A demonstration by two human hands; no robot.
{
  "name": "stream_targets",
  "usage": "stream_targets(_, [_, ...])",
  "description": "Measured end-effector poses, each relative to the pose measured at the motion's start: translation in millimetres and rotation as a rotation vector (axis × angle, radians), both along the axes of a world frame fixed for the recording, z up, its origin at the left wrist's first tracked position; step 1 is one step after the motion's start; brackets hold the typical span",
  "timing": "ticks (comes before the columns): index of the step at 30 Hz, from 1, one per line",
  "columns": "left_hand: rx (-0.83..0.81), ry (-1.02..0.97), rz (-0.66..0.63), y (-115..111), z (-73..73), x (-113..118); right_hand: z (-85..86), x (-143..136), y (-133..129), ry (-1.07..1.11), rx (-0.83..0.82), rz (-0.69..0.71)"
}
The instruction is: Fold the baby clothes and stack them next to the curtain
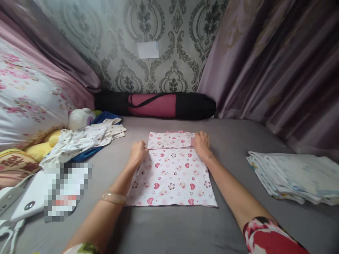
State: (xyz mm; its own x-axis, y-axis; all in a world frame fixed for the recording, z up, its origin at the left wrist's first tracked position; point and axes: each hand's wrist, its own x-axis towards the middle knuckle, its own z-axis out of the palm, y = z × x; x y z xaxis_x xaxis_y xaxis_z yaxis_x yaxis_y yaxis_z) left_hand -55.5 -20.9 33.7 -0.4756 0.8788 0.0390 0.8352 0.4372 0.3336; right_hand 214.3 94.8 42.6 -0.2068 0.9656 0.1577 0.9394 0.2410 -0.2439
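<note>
A white child's shirt (172, 176) printed with pink hearts and small flowers lies flat in front of me. Its far end is folded over into a band, and a pink cuff shows near the band's right end. My left hand (139, 151) is closed, its fingers pinching the shirt's left edge beside the fold. At the far right corner, my right hand (202, 144) has its fingers curled over the end of the folded band, gripping the cloth. The fingertips of both hands are partly hidden.
A stack of folded pale cloths (293, 176) lies on the grey bedsheet (169, 229) at right. To the left are a heap of spotted clothes (87, 137), a white plush toy (80, 119), a floral pillow (29, 91) and white cables (12, 231). A black-and-pink long bag (153, 105) lies along the wall.
</note>
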Motion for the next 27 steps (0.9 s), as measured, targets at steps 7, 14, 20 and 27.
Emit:
stream_targets(7, [0.118,0.156,-0.464,50.6,-9.9,41.4,-16.6,-49.0,-27.2,-0.08,-0.011,0.404])
stream_targets(14, [-0.01,0.202,-0.449,64.0,-30.1,35.9,-23.9,-52.1,-23.1,-0.05,-0.14,0.389])
stream_targets(20, [0.038,0.221,-0.443,57.2,-34.0,15.7,-24.8,-21.2,-4.9,-0.038,-0.04,0.188])
stream_targets(27, [0.04,0.163,-0.449,56.4,-43.9,5.2,-40.4,-2.2,-0.8,-0.036,-0.025,0.167])
